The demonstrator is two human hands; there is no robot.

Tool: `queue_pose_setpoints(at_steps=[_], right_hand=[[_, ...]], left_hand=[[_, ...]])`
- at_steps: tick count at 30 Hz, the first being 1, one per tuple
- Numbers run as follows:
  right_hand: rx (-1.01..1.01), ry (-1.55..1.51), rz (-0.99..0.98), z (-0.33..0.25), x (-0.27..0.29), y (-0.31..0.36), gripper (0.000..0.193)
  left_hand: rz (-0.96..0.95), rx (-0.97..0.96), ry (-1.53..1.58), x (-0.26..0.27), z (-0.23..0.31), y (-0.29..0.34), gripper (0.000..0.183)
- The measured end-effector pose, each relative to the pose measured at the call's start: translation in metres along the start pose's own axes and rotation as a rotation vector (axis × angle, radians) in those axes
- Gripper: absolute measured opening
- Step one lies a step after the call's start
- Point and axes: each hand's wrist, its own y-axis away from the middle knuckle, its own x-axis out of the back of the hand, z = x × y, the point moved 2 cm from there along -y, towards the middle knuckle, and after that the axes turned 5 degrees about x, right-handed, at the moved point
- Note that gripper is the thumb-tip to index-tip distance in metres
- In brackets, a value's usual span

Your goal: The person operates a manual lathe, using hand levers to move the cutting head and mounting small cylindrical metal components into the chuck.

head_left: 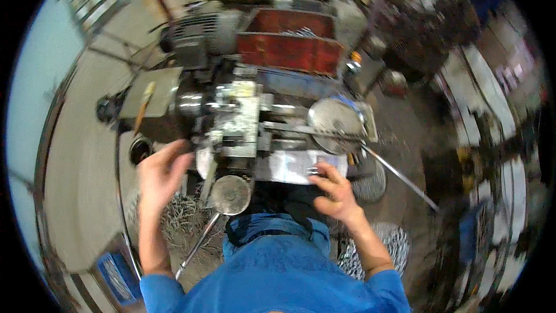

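The person stood over a small metal-working machine (234, 119), apparently a lathe, though the blur made its parts hard to read. The left hand (159, 177) hovered with fingers spread and nothing in its grip, just beside the machine's left end and near a dark round can (139, 149). The right hand (333, 191) lay with loosely curled fingers on a pale sheet (292, 165) at the machine's front edge; whether it pinched a small metal piece there could not be told. Judging from this, the work looked mid-way: many finished shiny pieces filled the red tray (286, 52) behind, and metal swarf (182, 214) lay heaped below. A round handwheel (230, 194) and a long lever (399, 177) jutted out close to both hands, and a blue crate (116, 278) sat on the floor at the lower left.
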Motion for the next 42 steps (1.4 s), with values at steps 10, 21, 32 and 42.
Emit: queue_pose_setpoints(at_steps=[10,21,32,42], right_hand=[[0.446,-0.071,-0.202,-0.088,-0.073,-0.141,0.046],[0.553,-0.029,-0.306,-0.081,-0.09,-0.165,0.038],[0.459,0.203,-0.391,-0.058,-0.119,-0.234,0.035],[0.335,0.639,-0.597,0.015,-0.207,-0.29,0.021]], left_hand=[[-0.045,-0.208,0.249,-0.041,0.016,0.008,0.034],[-0.211,-0.183,0.405,-0.046,-0.016,-0.005,0.029],[-0.081,0.128,0.512,0.025,-0.072,-0.005,0.027],[0.285,0.582,-0.419,0.129,-0.229,0.128,0.029]])
